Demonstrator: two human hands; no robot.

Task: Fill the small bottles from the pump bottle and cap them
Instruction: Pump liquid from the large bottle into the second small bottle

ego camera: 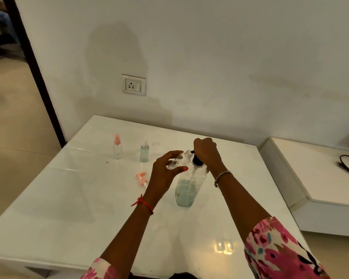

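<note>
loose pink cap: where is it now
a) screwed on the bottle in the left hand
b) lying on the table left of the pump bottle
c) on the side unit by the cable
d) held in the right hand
b: the loose pink cap lies on the table left of the pump bottle. The small bottle in the left hand has a bare neck, and the right hand grips the pump bottle's top.

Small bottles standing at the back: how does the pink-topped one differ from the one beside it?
The pink-topped bottle looks empty and clear; the blue-filled bottle holds pale blue liquid. The pink-topped bottle wears a pink spray top, the blue-filled bottle a clear or whitish one. Both stand upright and capped.
</note>
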